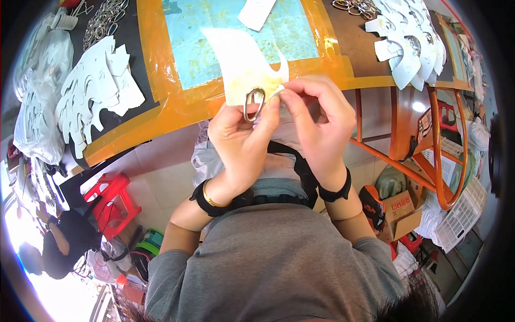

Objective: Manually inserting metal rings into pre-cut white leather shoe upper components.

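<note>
My left hand (238,142) is closed on a white cut-out piece (240,59), thin and flat, perhaps leather, with a pale yellowish patch low on it. An oval metal ring (247,110) stands at the piece's lower end, between my left thumb and fingers. My right hand (324,115) pinches a narrow white tab at the right of the ring, close to my left thumb tip. Whether the tab passes through the ring, I cannot tell. Both hands are just over the near edge of the table.
Taped in orange, a light-blue sheet (190,53) covers the table's middle; a white strip (256,13) lies on it. Stacked white pieces sit left (94,88) and right (410,48). Metal rings (106,24) are heaped behind. Nearby are a red stool (115,206), an orange metal frame (441,161) and another person (67,241).
</note>
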`<state>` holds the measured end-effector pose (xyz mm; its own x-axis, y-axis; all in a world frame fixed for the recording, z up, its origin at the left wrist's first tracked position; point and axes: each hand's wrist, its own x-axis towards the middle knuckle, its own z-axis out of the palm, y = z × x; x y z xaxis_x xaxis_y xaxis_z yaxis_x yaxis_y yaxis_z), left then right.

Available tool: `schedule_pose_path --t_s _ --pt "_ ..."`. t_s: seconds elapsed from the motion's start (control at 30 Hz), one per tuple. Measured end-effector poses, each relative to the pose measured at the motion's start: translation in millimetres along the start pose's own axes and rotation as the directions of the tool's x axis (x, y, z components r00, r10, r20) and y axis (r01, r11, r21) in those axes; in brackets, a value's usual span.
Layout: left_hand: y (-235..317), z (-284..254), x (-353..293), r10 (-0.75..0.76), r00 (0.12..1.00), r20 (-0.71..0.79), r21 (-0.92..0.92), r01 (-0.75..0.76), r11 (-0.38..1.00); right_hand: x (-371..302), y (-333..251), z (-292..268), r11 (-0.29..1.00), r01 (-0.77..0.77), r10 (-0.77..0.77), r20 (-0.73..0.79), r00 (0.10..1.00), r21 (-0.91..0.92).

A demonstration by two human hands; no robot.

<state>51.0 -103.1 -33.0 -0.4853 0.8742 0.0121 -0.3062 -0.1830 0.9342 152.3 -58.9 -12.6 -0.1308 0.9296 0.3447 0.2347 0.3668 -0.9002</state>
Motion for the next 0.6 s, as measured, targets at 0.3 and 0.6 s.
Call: schedule_pose_path --t_s 0.3,0.6 --pt "4.0 -2.6 9.2 -0.077 0.996 0.042 0.095 0.073 0.993 1.8 7.6 2.9 0.962 0.21 -0.212 0.005 0.977 -0.172" --pt "9.6 -7.6 12.7 0.002 0.991 0.137 0.223 -0.033 0.974 5.3 -2.5 -3.2 0.997 -0.016 0.025 0.125 0.992 -0.074"
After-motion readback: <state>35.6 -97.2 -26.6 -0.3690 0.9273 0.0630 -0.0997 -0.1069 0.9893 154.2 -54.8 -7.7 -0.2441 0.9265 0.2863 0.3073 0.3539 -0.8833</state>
